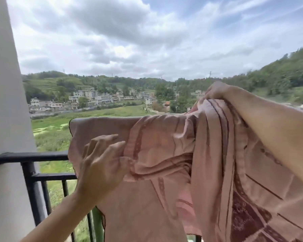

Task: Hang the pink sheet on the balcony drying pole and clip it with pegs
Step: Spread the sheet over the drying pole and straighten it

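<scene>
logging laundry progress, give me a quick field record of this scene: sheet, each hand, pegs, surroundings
pink sheet: left part draped flat, right part bunched and lifted
left hand: fingers spread, resting on the sheet
right hand: grips the bunched part, raised
pegs: none in view
railing: black, lower left
clipping: not yet done

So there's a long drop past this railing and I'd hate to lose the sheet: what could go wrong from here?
1. No peg shows on the pink sheet, merely draped above the black railing; a gust might carry it over.
2. Much cloth hangs bunched from the right hand; if that grip slips, its weight may drag the sheet down, since the left hand only rests flat on it.
</scene>
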